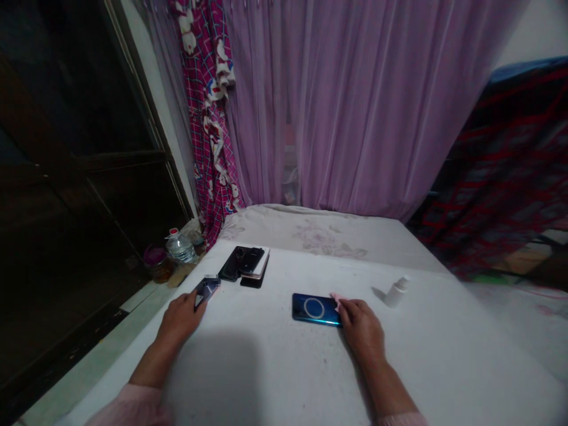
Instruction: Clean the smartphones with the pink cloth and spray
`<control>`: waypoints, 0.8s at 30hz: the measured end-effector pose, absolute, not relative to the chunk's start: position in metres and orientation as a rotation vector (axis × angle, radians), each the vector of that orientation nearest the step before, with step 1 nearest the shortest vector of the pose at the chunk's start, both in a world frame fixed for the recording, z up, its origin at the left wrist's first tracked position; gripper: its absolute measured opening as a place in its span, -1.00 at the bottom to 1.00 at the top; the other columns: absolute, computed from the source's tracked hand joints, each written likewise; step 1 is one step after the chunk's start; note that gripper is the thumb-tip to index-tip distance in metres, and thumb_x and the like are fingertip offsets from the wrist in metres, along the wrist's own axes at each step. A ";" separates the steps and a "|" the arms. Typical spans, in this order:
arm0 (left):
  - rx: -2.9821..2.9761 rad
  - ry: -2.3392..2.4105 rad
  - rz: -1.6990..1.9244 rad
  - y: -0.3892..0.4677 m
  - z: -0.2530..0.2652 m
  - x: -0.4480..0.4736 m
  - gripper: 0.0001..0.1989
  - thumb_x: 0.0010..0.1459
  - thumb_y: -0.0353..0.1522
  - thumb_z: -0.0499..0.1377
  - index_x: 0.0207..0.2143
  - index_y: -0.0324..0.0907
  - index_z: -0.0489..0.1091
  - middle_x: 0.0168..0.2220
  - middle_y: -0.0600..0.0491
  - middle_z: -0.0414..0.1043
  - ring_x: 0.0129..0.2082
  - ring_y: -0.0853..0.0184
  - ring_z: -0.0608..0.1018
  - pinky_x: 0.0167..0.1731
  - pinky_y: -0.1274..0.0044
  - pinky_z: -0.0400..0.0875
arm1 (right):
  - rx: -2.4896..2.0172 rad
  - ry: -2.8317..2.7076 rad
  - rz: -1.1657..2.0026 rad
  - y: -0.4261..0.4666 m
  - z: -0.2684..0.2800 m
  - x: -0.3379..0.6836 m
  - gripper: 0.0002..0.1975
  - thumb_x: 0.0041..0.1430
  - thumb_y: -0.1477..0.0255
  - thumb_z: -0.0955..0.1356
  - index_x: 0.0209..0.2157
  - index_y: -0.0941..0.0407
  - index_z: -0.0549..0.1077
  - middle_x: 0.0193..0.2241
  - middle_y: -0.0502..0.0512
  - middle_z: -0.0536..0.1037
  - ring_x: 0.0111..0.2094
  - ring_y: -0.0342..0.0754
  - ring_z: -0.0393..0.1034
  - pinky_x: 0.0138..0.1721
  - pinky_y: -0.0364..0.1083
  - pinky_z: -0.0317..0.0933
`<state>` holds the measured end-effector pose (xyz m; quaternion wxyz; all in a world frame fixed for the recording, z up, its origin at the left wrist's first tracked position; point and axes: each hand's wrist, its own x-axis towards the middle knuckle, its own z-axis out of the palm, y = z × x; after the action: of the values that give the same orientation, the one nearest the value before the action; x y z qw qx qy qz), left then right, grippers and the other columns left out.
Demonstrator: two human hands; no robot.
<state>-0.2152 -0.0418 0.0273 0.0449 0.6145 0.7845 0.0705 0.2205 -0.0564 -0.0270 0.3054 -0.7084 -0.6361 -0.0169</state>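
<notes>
A person's left hand (184, 313), lower left of the frame, grips the near end of a dark, slim phone (205, 291), while the right hand (364, 332), right of centre, pinches a small pink cloth (336, 300) at the right end of a glossy blue phone with a pale ring (302, 309), lying on a white-covered surface (288, 373). Work appears under way on the blue phone; a cluster of black and white phones (229, 267), left of centre, lies apart from both hands, and nothing shows whether any is finished. A small white bottle (397, 293) stands at right. The hand hides the blue phone's end and most of the cloth; pixelation masks the dark phone's tip; overlap prevents counting the cluster; both pink sleeves are cut off below.
</notes>
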 end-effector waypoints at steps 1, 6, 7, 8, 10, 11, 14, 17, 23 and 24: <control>1.913 2.427 0.176 -0.044 0.024 -0.214 -0.41 0.19 -0.16 -0.03 0.14 -0.37 0.29 0.06 -0.33 0.37 0.05 -0.11 0.40 0.05 0.25 0.24 | -1.880 -1.683 -0.039 -0.057 -0.027 0.220 -0.71 0.23 0.35 0.24 -0.18 0.09 0.57 -0.28 0.12 0.53 -0.28 -0.03 0.41 -0.29 -0.10 0.22; 1.886 2.510 0.124 -0.046 0.021 -0.212 -0.42 0.18 -0.15 0.01 0.15 -0.32 0.28 0.14 -0.35 0.28 0.12 -0.14 0.34 0.06 0.18 0.22 | -1.886 -1.671 -0.002 -0.057 -0.024 0.219 -0.71 0.23 0.36 0.24 -0.18 0.08 0.57 -0.27 0.11 0.52 -0.27 -0.04 0.41 -0.27 -0.10 0.21; 1.883 2.522 0.133 -0.044 0.022 -0.208 -0.41 0.17 -0.15 0.03 0.16 -0.31 0.28 0.18 -0.35 0.22 0.17 -0.15 0.29 0.08 0.15 0.18 | -1.890 -1.670 0.003 -0.057 -0.023 0.219 -0.71 0.24 0.36 0.24 -0.18 0.08 0.57 -0.27 0.11 0.52 -0.28 -0.04 0.41 -0.27 -0.10 0.20; 1.902 2.520 0.156 -0.042 0.023 -0.202 -0.41 0.16 -0.16 0.06 0.16 -0.30 0.27 0.23 -0.33 0.17 0.21 -0.15 0.22 0.11 0.11 0.13 | -1.895 -1.668 0.007 -0.056 -0.023 0.219 -0.71 0.24 0.36 0.24 -0.17 0.08 0.57 -0.27 0.11 0.52 -0.28 -0.04 0.41 -0.27 -0.10 0.20; 2.022 2.427 0.258 -0.038 0.020 -0.176 -0.42 0.14 -0.17 0.09 0.16 -0.26 0.27 0.28 -0.28 0.10 0.27 -0.13 0.12 0.17 0.08 0.01 | -1.902 -1.673 0.018 -0.056 -0.024 0.219 -0.71 0.25 0.35 0.24 -0.17 0.07 0.57 -0.28 0.10 0.51 -0.28 -0.04 0.41 -0.27 -0.11 0.20; 2.105 2.294 0.323 -0.035 0.017 -0.158 -0.42 0.14 -0.18 0.10 0.17 -0.25 0.27 0.28 -0.25 0.11 0.28 -0.11 0.12 0.19 0.08 -0.03 | -1.904 -1.676 0.020 -0.055 -0.024 0.220 -0.71 0.25 0.35 0.24 -0.16 0.08 0.57 -0.27 0.11 0.51 -0.27 -0.05 0.41 -0.27 -0.11 0.19; 2.338 1.716 0.502 -0.029 0.003 -0.088 -0.38 0.14 -0.13 0.14 0.21 -0.19 0.21 0.28 -0.18 0.14 0.28 -0.01 0.15 0.26 0.14 -0.14 | -1.901 -1.691 0.006 -0.055 -0.025 0.220 -0.71 0.26 0.36 0.24 -0.16 0.09 0.57 -0.27 0.11 0.52 -0.27 -0.05 0.41 -0.26 -0.12 0.19; 2.444 1.385 0.530 -0.023 -0.011 -0.023 -0.30 0.15 -0.07 0.15 0.27 -0.12 0.09 0.30 -0.15 0.11 0.30 0.05 0.13 0.27 0.13 -0.16 | -1.887 -1.714 -0.059 -0.055 -0.026 0.222 -0.72 0.25 0.39 0.25 -0.17 0.09 0.57 -0.27 0.12 0.53 -0.26 -0.05 0.39 -0.24 -0.12 0.18; 2.482 1.173 0.506 -0.013 -0.023 0.018 -0.34 0.14 -0.14 0.20 0.23 -0.16 0.14 0.23 -0.17 0.21 0.27 0.04 0.18 0.27 0.10 -0.07 | -1.856 -1.768 -0.167 -0.051 -0.029 0.226 -0.72 0.24 0.40 0.26 -0.11 0.04 0.56 -0.11 0.10 0.58 -0.08 0.05 0.35 -0.10 -0.03 0.14; 2.483 1.156 0.516 -0.011 -0.025 0.017 -0.35 0.14 -0.16 0.20 0.23 -0.16 0.14 0.23 -0.16 0.21 0.28 0.04 0.18 0.26 0.10 -0.06 | -1.861 -1.784 -0.156 -0.050 -0.028 0.224 -0.72 0.24 0.40 0.26 -0.09 0.02 0.55 -0.11 0.09 0.58 -0.06 0.06 0.34 -0.09 -0.02 0.13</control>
<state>0.0171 -0.0113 -0.0245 0.1762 0.8770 0.4083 0.1821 0.2240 -0.0497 -0.0278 0.2759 -0.6927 -0.6639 -0.0579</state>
